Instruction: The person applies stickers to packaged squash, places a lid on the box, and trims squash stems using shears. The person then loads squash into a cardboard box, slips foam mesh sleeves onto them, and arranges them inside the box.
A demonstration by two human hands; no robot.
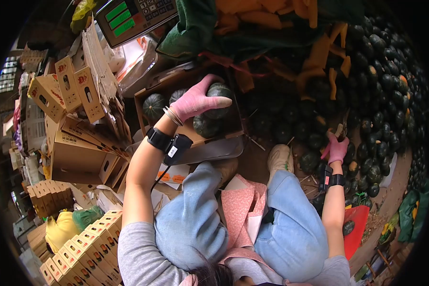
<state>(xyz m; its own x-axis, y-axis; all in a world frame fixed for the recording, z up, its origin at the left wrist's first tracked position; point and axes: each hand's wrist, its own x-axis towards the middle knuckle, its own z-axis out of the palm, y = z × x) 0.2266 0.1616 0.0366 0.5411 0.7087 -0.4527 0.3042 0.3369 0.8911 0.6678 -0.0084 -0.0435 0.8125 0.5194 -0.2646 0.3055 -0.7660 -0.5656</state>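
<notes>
My left hand (198,100), in a pink glove, is wrapped round a dark green squash (219,89) at the right side of an open cardboard box (139,107). Other squashes lie in that box, one at its left end (153,106) and one below my thumb (206,126). Out to the right, my right hand (337,148), also gloved in pink, reaches in at the edge of a large squash pile (381,95). Its thumb stands off to the side. A narrow tan and dark object (341,129) shows at its fingertips, too small to name.
A scale with a green display (121,19) stands at the upper left. Folded cartons (100,71) and an open carton (76,162) lie to the left, above a row of printed boxes (81,252). A red dustpan-like piece (360,229) lies at the right. Orange strips (319,55) lie ahead.
</notes>
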